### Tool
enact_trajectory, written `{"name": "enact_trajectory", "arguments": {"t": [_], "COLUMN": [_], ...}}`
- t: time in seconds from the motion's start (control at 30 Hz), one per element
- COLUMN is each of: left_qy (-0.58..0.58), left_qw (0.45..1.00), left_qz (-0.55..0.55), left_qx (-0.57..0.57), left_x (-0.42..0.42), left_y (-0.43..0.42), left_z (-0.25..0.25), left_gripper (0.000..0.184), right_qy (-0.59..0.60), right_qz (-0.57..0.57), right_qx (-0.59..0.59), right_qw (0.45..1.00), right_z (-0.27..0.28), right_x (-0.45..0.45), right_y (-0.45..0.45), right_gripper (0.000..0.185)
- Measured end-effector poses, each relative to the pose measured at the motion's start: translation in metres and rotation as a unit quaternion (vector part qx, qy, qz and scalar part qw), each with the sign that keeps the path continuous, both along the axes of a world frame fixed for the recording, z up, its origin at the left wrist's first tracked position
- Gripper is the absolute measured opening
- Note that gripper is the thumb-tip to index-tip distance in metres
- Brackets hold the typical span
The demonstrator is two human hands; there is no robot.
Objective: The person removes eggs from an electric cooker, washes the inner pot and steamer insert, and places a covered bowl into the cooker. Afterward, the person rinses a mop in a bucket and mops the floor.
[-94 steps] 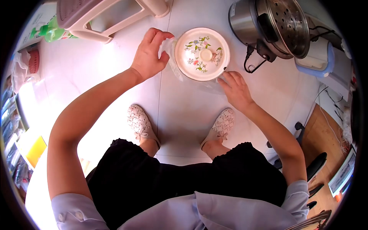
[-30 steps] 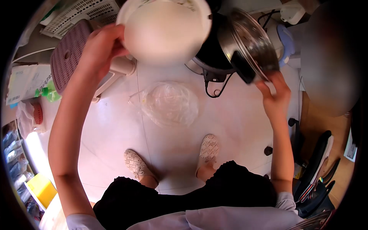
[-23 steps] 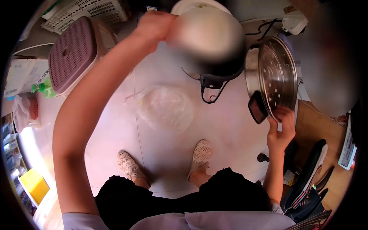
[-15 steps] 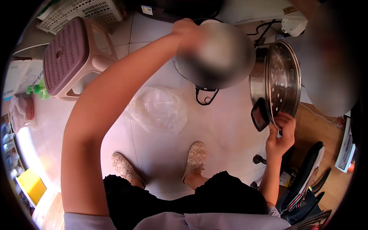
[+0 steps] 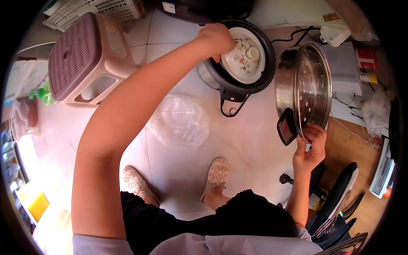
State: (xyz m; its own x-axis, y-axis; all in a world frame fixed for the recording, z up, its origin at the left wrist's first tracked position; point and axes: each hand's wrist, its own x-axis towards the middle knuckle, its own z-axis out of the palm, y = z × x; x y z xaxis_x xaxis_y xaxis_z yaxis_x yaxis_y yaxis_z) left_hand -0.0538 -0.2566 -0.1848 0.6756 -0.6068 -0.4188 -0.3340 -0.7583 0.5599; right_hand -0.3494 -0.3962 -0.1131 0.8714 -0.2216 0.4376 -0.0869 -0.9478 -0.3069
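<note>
My left hand reaches far forward, fingers curled at the left edge of a white lid with flowers and a round knob. What those fingers grip is hidden. The lid sits inside the black rim of a round electric cooker on the floor. At the right, my right hand is closed on the lower edge of a steel steamer basket, near its black handle. The basket is tipped on its side, and its perforated bottom shows.
A pink and purple stool stands at the left. Between my feet and the cooker, a clear plastic bag lies on the tiles. Cables run behind the cooker; a white crate is at the back left.
A blurred patch covered the cooker earlier; now the floral lid is plain to see there. My left hand has moved slightly right and down. My right hand keeps its hold on the basket.
</note>
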Motion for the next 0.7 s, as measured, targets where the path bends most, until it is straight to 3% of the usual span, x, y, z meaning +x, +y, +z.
{"name": "enact_trajectory", "arguments": {"t": [0.07, 0.2, 0.27, 0.37, 0.7], "left_qy": [0.057, 0.024, -0.093, -0.172, -0.162], "left_qw": [0.996, 0.993, 0.992, 0.979, 0.981], "left_qz": [0.049, 0.020, 0.022, -0.004, 0.027], "left_qx": [0.053, 0.111, 0.082, 0.112, 0.105], "left_x": [-0.002, -0.006, -0.010, -0.016, -0.011], "left_y": [-0.003, 0.000, 0.001, 0.000, 0.005], "left_z": [0.002, 0.009, 0.002, -0.002, -0.008], "left_gripper": [0.021, 0.022, 0.022, 0.025, 0.028], "right_qy": [-0.003, -0.005, -0.005, -0.006, -0.018], "right_qz": [0.005, 0.006, 0.010, 0.017, 0.033], "right_qx": [-0.002, -0.004, -0.006, -0.008, -0.014], "right_qw": [1.000, 1.000, 1.000, 1.000, 0.999], "right_z": [0.000, -0.002, -0.003, -0.003, -0.005], "right_x": [0.003, 0.004, 0.006, 0.009, 0.014], "right_y": [0.002, 0.003, 0.004, 0.004, 0.003], "right_gripper": [0.012, 0.011, 0.011, 0.012, 0.012]}}
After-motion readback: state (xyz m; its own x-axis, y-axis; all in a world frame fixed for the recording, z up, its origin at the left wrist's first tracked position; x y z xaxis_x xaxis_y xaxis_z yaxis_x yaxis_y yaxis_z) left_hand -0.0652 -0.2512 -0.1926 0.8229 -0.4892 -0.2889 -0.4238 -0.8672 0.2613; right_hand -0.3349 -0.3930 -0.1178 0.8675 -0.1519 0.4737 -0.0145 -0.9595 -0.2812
